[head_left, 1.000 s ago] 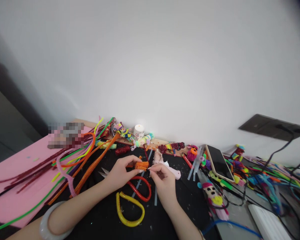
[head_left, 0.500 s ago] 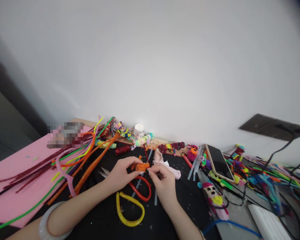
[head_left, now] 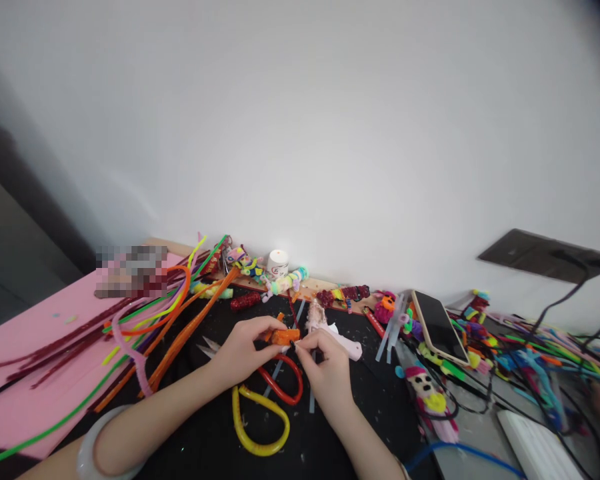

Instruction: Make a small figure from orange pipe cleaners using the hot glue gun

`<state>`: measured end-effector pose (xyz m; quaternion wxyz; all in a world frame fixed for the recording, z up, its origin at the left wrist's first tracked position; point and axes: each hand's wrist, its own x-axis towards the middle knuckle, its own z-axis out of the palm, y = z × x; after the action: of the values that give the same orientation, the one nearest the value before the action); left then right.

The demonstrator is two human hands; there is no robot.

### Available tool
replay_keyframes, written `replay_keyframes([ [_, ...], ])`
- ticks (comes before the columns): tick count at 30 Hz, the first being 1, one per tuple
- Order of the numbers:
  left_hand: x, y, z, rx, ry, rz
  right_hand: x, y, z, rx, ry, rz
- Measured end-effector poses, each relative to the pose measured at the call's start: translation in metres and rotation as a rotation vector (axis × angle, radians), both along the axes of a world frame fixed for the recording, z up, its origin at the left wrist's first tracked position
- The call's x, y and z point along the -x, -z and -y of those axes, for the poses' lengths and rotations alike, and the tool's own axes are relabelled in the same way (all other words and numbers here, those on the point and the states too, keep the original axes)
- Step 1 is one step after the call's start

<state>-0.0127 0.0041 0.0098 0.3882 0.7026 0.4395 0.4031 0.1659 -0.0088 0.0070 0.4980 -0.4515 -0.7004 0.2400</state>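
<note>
My left hand (head_left: 243, 350) pinches a small orange pipe-cleaner piece (head_left: 284, 335) above the black mat (head_left: 210, 433). My right hand (head_left: 325, 363) meets it from the right, fingertips closed on a tiny dark bit at the orange piece's end. Just below the hands lie scissors with a red loop handle (head_left: 293, 393) and a yellow loop handle (head_left: 260, 427). A pale bangle (head_left: 87, 450) sits on my left wrist.
Long pipe cleaners (head_left: 145, 327) in several colours fan over a pink sheet (head_left: 25, 340) at left. Small pipe-cleaner figures (head_left: 285, 280) and a white jar (head_left: 278, 262) line the wall. A phone (head_left: 439, 325), a doll figure (head_left: 427, 393), cables and a white keyboard (head_left: 535, 447) lie right.
Both hands have shifted slightly, staying together on the orange piece, which has tilted a little. Another person's hand edge has appeared at far right.
</note>
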Motion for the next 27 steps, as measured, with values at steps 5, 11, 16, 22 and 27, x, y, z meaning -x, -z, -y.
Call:
replay_keyframes([
  [5, 0.0007, 0.0007, -0.0001, 0.036, 0.019, 0.078, -0.0005, 0.0012, -0.0001, 0.041, 0.019, -0.025],
  [11, 0.0013, 0.0015, -0.0008, 0.097, 0.048, 0.147, -0.0026, 0.0023, -0.0021, 0.060, 0.020, -0.044],
  [16, 0.0016, 0.0012, -0.0029, 0.192, 0.051, 0.263, -0.0052, 0.0024, -0.0050, 0.143, 0.004, -0.116],
  [22, 0.0012, 0.0009, -0.0036, 0.228, 0.052, 0.316, -0.0047, -0.0018, -0.0047, 0.170, 0.014, -0.130],
  [27, 0.0002, 0.0027, -0.0042, 0.302, 0.057, 0.345, -0.0048, -0.0019, -0.0039, 0.202, 0.000, -0.049],
])
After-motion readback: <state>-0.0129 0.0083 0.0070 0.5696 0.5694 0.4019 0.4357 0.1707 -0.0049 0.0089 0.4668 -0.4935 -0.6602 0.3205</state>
